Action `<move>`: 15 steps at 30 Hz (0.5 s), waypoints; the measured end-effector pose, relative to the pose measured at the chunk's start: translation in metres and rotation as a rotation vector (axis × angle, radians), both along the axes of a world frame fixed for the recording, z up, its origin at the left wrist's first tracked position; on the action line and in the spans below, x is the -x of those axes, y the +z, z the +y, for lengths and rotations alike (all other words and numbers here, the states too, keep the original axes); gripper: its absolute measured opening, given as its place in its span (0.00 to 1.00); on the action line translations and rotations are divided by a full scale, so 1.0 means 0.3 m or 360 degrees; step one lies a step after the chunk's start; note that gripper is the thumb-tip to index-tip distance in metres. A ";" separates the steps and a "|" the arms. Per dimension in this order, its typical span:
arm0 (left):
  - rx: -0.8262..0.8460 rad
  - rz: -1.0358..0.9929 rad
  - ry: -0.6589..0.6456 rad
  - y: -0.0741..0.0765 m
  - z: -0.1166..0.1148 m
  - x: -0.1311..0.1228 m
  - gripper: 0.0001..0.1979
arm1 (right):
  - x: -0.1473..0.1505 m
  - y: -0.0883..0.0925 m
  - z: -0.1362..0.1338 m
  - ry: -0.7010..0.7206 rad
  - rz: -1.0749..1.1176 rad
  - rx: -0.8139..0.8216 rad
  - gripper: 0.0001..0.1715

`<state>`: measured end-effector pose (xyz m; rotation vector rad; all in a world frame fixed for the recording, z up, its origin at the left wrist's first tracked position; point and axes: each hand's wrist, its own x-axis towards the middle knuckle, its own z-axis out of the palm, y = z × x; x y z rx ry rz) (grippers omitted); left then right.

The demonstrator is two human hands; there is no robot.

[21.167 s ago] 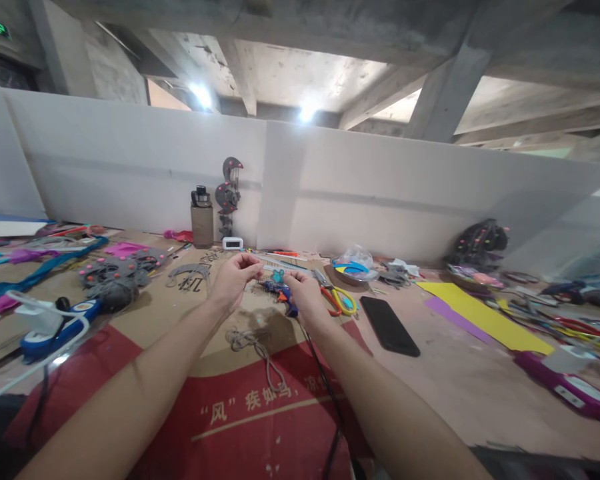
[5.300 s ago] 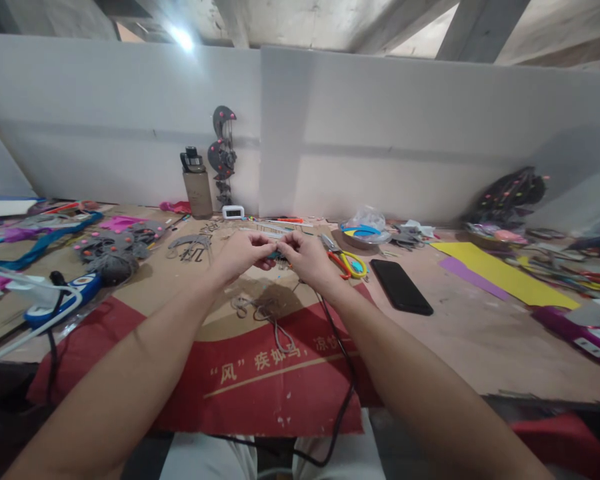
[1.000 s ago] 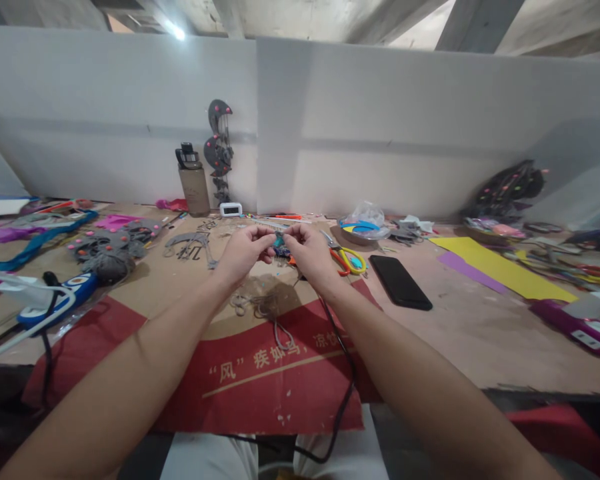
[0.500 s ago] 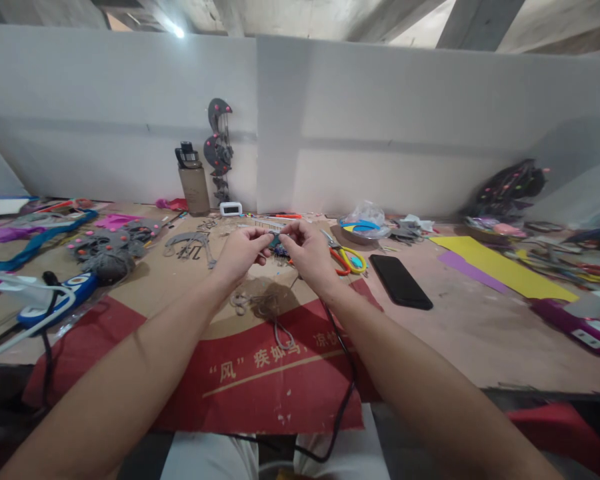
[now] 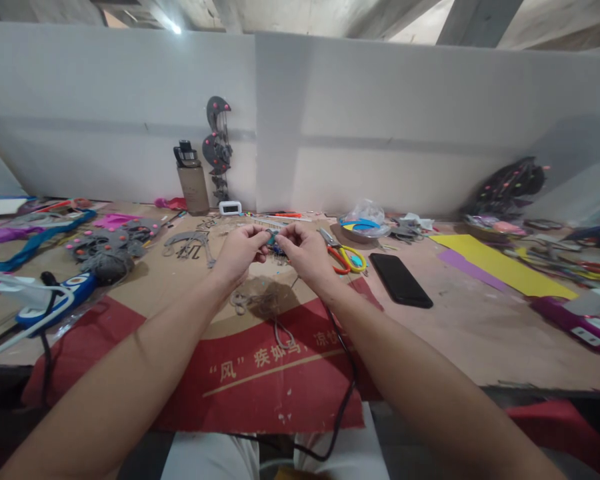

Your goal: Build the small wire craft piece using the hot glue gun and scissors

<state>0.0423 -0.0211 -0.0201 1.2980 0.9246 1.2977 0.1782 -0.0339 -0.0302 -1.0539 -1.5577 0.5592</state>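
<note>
Above the cardboard in the middle of the head view, my left hand (image 5: pixel 241 255) and my right hand (image 5: pixel 304 253) meet fingertip to fingertip. Both are closed in a pinch on one small teal piece (image 5: pixel 273 237), mostly covered by the fingers. Its exact kind is too small to tell. Just behind and below the fingertips lie small dark blue bits, partly hidden. Grey thread (image 5: pixel 260 305) is loosely heaped on the cardboard below my hands. Scissors with orange and yellow handles (image 5: pixel 353 259) lie right of my right hand.
A black phone (image 5: pixel 401 280) lies to the right, near yellow paper (image 5: pixel 510 267). A bottle (image 5: pixel 193 187) and a small white digital display (image 5: pixel 230 209) stand at the back. Grey pieces with pink pins (image 5: pixel 110 247) lie left. A black cable (image 5: pixel 349 373) crosses the red cardboard (image 5: pixel 180 373).
My fingertips have drawn slightly closer together around the teal piece, and my right fingers have shifted a little. The view has tilted very slightly; the things on the table stay put.
</note>
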 end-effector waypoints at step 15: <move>-0.0133 0.0128 0.0056 -0.008 0.002 -0.006 0.04 | 0.002 0.007 -0.006 -0.0141 -0.0086 0.0080 0.10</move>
